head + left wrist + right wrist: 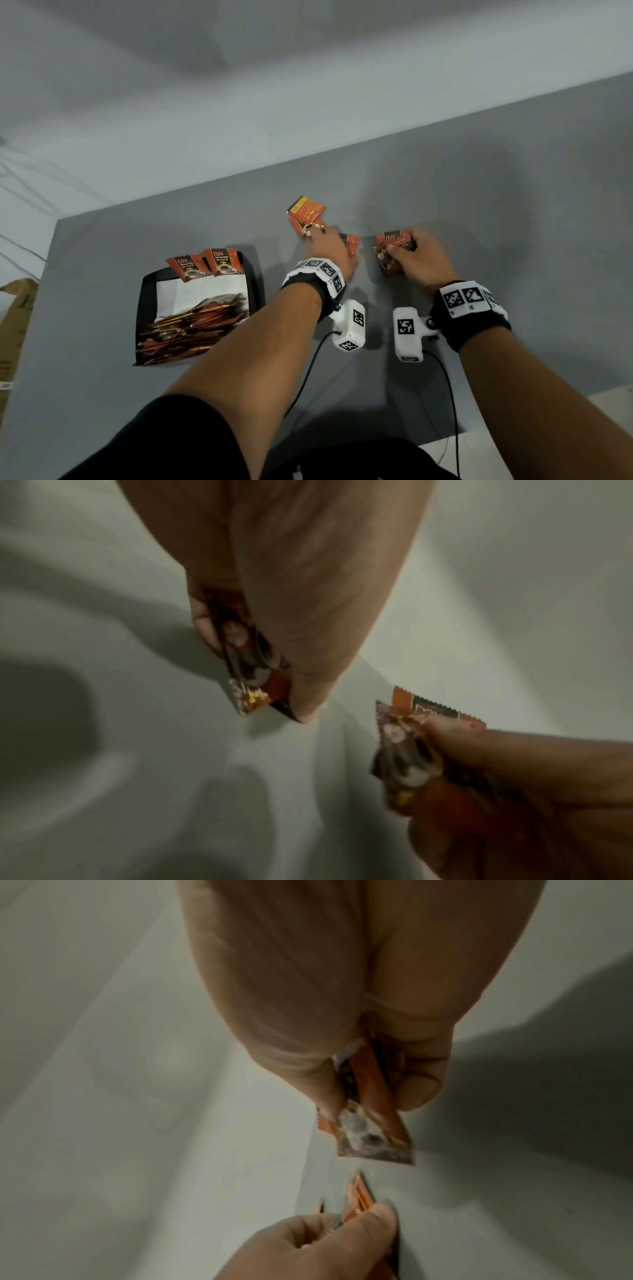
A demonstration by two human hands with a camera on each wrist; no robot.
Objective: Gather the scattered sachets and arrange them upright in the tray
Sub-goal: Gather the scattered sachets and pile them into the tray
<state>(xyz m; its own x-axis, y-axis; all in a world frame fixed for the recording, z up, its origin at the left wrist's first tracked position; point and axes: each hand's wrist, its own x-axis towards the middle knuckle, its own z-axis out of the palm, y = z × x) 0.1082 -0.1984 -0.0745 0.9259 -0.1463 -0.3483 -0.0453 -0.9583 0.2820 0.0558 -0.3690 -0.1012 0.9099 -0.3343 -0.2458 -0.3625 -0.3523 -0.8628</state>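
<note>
While both hands are working over the grey worktop point(513, 212), the left hand point(330, 248) is pinching a sachet point(255, 674) between thumb and fingers, with its fingertips point(308, 233) reaching onto two more orange sachets point(306, 212) that are lying flat and overlapping near the far middle of the surface. In the left wrist view, the pinched packet is sticking out below the thumb, its corner just above the grey surface. Just beside it, the right hand point(416, 262) is gripping a small bunch of sachets point(390, 251), fingers curled round them and the thumb pressing on top; the right wrist view is showing that bunch point(371, 1123) held edge-on between thumb and forefinger, though blur is hiding how many packets there are.

Well to the left, a black tray point(145, 305) with a white lining is sitting on the worktop. Two sachets point(205, 267) are standing upright against its far wall, printed faces towards the camera, while a heap of further sachets point(191, 325) is lying tilted and overlapping along its near side.

Black wrist straps with white marker tags are wrapping both forearms, and a white camera block point(351, 325) is hanging from each, with black cables trailing towards the person.
</note>
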